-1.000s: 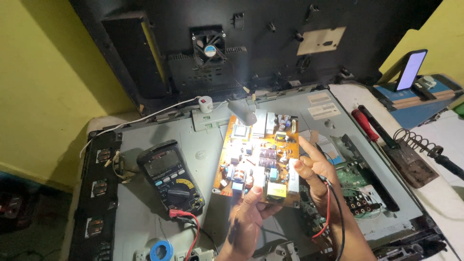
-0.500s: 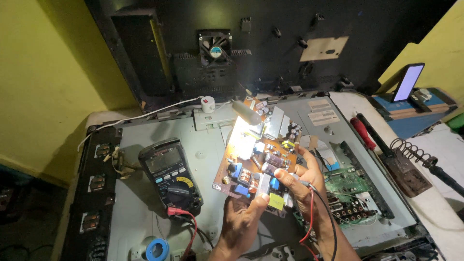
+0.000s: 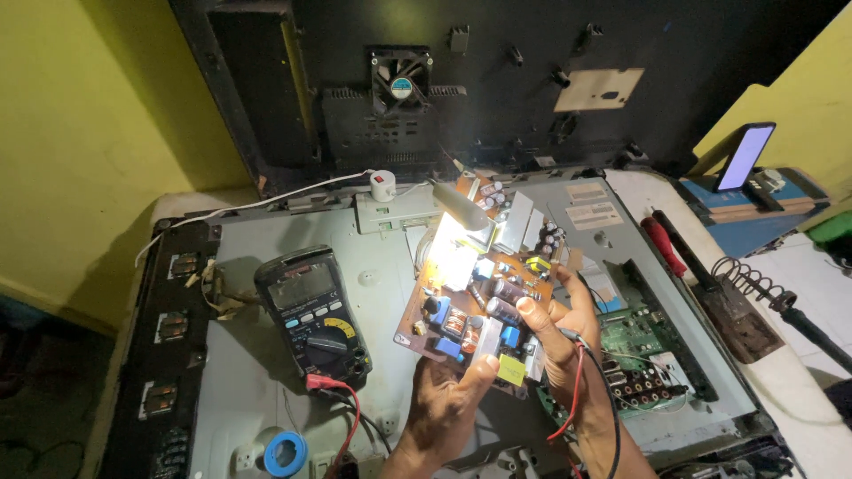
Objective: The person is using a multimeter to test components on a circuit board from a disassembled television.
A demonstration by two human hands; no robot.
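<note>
**Over the chassis: board held in both hands under lamp**

Above the grey metal chassis (image 3: 257, 355), a brown circuit board (image 3: 461, 293) is lifted clear and tilted, component side facing the camera. Both hands grip it at its lower end. Left hand (image 3: 444, 408) comes from below, thumb pressed on the lower edge beside a yellow block component; the fingers are hidden behind the board. Right hand (image 3: 559, 341) closes on the lower right edge, thumb lying across the dark cylindrical capacitors, fingers wrapped round the back. Most of the board stands above and to the left of both grips, unsupported. Red and black leads (image 3: 577, 399) run down along the right wrist; whether the hand pinches them cannot be told.

A small lamp (image 3: 461, 206) shines on the board's upper left corner, washing out that area. Left of the board, a dark multimeter (image 3: 311, 310) lies on the chassis, with red and black plugs in its lower sockets. A blue tape roll (image 3: 286, 452) sits near the lower edge. A green board (image 3: 635, 341) lies just right of the right hand. Behind stands a black panel with a fan (image 3: 399, 84).
</note>
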